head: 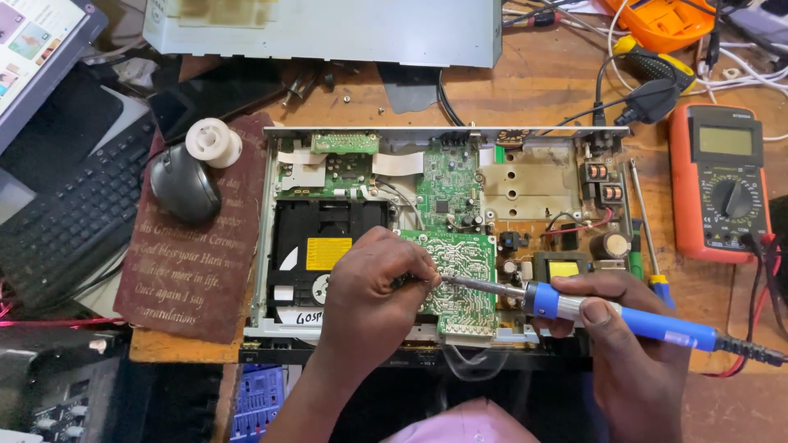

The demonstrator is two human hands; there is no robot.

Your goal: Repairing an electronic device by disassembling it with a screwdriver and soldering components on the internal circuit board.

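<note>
Head cam looks straight down into an opened disc player (443, 238) on a wooden bench. Right hand (628, 344) is wrapped around a blue soldering iron (607, 313), tip touching the green circuit board (455, 279) near the front edge. Left hand (373, 299) has its fingers curled and pinched together on that board, right by the tip. Orange multimeter (721, 184) sits off to the right, mouse (182, 182) to the left.

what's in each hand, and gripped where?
Right hand holds the soldering iron by its blue handle, tip on the green board. Left hand pinches something small at the board; can't tell what.
</note>
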